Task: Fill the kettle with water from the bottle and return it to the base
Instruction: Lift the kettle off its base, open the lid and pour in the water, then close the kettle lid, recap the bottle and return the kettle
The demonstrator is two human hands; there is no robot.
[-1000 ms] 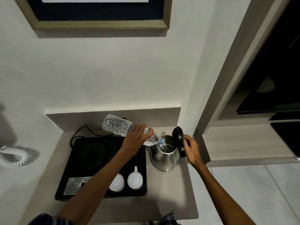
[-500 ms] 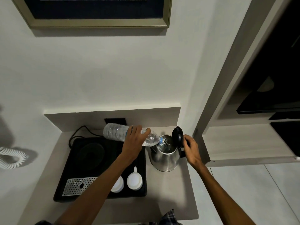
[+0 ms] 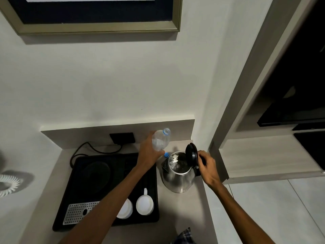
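Kettle (image 3: 177, 175) placement explains most of what is seen: the steel body is stood on the bare counter (image 3: 175, 208) near its right edge, just beside the black tray (image 3: 140, 221), so that it can be filled away from its base. The lid (image 3: 191, 154) is tipped up and back on its hinge, and water can be seen glinting inside. The round black base (image 3: 96, 173) is seated in the far left part of the tray, well apart from the kettle, with its cord run to the wall socket (image 3: 122, 138) at the counter's back edge.

The bottle (image 3: 161, 140) is gripped in the left hand (image 3: 149, 154), fingers wrapped around the lower body, and is held nearly upright with the open mouth raised toward the back wall, clear of the kettle opening; this is judged to be the posture of a pour that has been ended. A small blue cap (image 3: 166, 154) is lying on the counter between that hand and the kettle's spout.

The right hand (image 3: 207, 166) is curled around the handle at the kettle's right side, fingers pressed together, apparently to steady the body and keep the lid open.

Two white cups (image 3: 145, 205) are set at the tray's near edge, beside a perforated drip plate (image 3: 79, 211). Still to be done, by this judgement: the lid closed and the kettle carried left onto the base
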